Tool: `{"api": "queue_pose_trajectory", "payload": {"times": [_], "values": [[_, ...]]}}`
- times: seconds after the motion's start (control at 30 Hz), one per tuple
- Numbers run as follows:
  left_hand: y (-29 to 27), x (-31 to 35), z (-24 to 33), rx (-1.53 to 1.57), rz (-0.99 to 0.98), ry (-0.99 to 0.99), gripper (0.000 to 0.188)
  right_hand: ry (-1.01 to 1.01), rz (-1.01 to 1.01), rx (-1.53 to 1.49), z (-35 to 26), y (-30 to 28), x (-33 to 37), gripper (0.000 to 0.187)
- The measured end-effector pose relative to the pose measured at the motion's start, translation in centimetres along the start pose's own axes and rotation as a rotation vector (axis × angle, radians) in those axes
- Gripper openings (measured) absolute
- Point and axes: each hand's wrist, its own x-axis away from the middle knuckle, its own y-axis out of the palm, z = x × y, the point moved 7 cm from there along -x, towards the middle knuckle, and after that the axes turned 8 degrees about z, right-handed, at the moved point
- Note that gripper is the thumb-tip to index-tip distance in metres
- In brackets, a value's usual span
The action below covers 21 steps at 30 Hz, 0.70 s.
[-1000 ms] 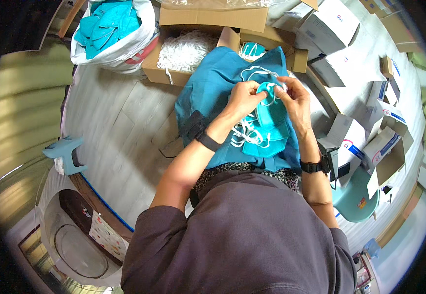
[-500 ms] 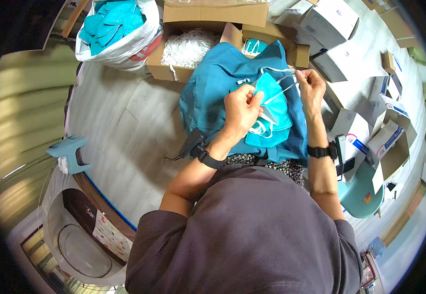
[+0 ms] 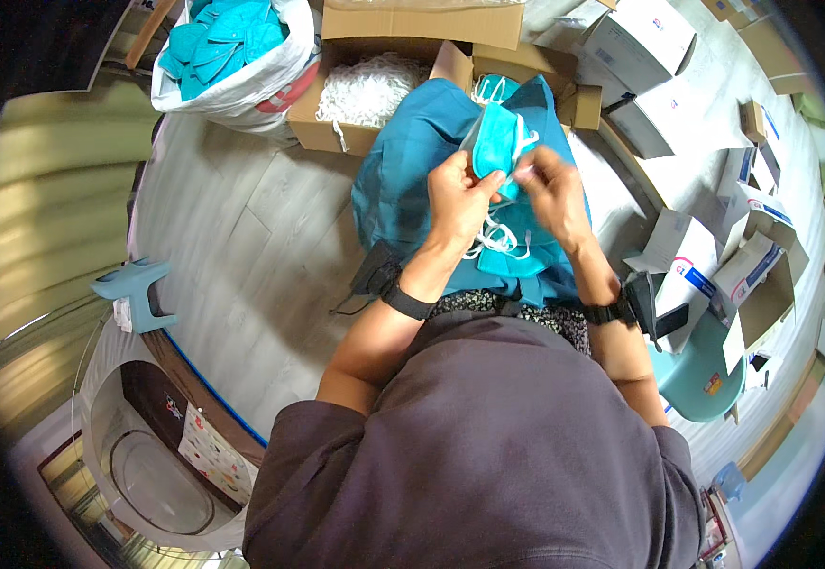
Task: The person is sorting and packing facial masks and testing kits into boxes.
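Observation:
Above my lap, my left hand (image 3: 462,201) pinches the lower edge of a teal face mask (image 3: 496,142), its thumb lying on the front. A white strap (image 3: 521,137) shows along the right side of this mask. My right hand (image 3: 557,194) is close by on the right, fingers curled and slightly blurred; what lies between its fingertips is hidden. Below both hands, another teal mask (image 3: 512,264) and a tangle of white straps (image 3: 496,237) rest on a blue cloth (image 3: 394,156) spread across my lap.
A carton of white elastic strands (image 3: 367,90) stands ahead, beside one with teal masks (image 3: 494,87). Far left, a white sack (image 3: 242,104) holds more masks (image 3: 228,43). Open white boxes (image 3: 645,43) lie along the right, near a pale teal chair (image 3: 706,375). A small blue stool (image 3: 137,294) stands left.
The mask has tilted up and been lifted away from my body in my left hand. My right hand has dropped and come in toward it from the outstretched strap.

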Motion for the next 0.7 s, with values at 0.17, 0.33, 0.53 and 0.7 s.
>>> {"api": "queue_pose_trajectory", "payload": {"times": [0.17, 0.33, 0.53, 0.7], "values": [[-0.2, 2.2, 2.8, -0.106, -0.173, 0.044, 0.01, 0.269, 0.209, -0.186, 6.3, -5.9, -2.9, 0.011], [0.4, 4.4, 7.4, -0.541, -0.18, 0.752, 0.014, 0.252, -0.127, -0.477, 1.1, -3.4, -2.2, 0.011], [-1.6, 4.6, 5.8, -0.584, -0.14, 0.694, 0.021, 0.301, -0.335, -0.524, -1.2, -0.4, 1.0, 0.016], [-2.8, 4.4, 4.4, -0.471, -0.108, 0.527, 0.012, 0.17, -0.289, -0.388, -1.8, 1.4, 2.7, 0.025]]}}
